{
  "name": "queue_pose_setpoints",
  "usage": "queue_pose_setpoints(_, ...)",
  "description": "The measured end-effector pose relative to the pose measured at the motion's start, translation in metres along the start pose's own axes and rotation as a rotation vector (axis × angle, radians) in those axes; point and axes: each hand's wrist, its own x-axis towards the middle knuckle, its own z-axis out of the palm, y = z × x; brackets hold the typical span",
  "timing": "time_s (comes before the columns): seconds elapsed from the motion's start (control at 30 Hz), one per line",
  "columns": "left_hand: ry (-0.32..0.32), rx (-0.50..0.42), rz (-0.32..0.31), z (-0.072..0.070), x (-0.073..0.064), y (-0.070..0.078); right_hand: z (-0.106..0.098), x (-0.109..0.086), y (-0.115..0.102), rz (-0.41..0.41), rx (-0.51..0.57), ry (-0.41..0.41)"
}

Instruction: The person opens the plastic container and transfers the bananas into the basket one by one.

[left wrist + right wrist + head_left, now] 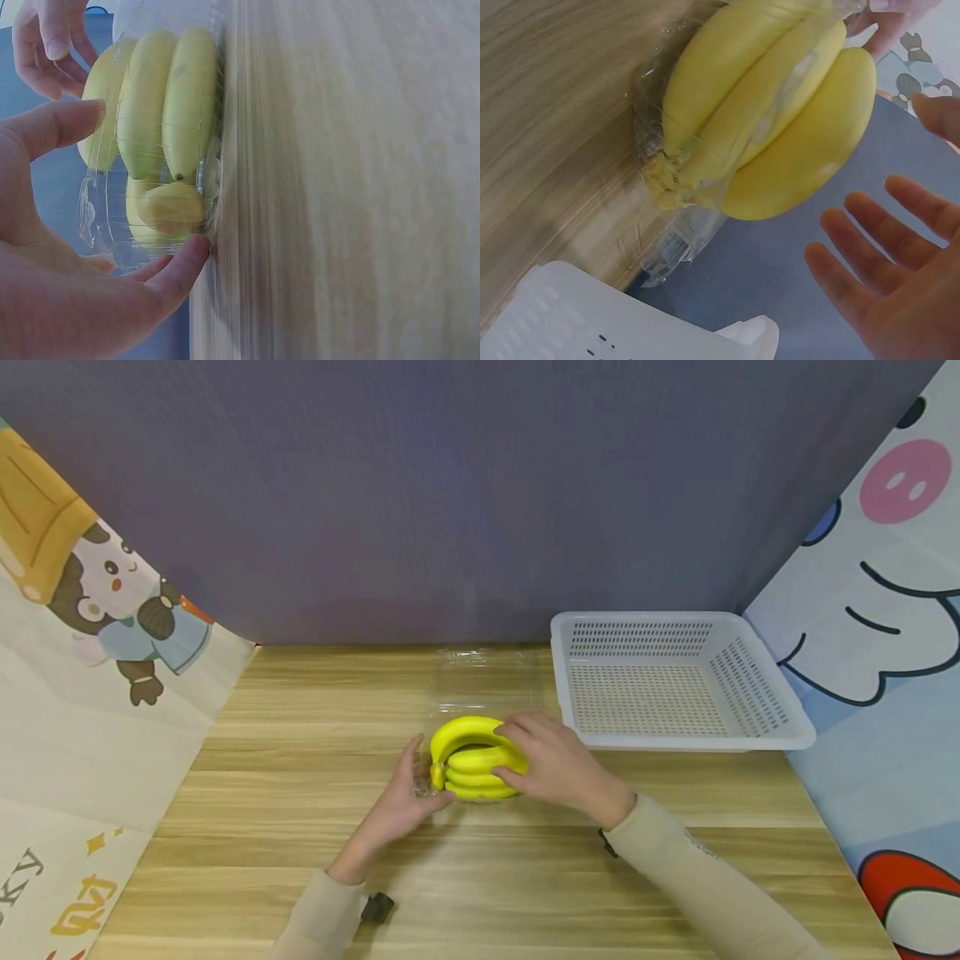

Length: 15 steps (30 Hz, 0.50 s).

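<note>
A white basket (645,697) with many small holes stands on the wooden table (285,827). Behind this basket rises a dark greyish panel (450,485). To its right is a printed cartoon figure (900,577) with a pink nose. Far to the basket's left are a yellow-hatted cartoon character (112,585) and, lower, golden lettering (84,906).

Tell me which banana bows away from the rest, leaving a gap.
The back banana, nearest the grey wall: a gap shows beside it, while the other bananas lie close together, side by side.
</note>
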Motion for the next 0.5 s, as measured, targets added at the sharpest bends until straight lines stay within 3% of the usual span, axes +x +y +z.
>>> queue_pose_setpoints(0.5,0.003,0.008,-0.004,0.0012,0.0012,-0.001,0.0089,-0.0006,-0.006,0.012,-0.156,-0.058)
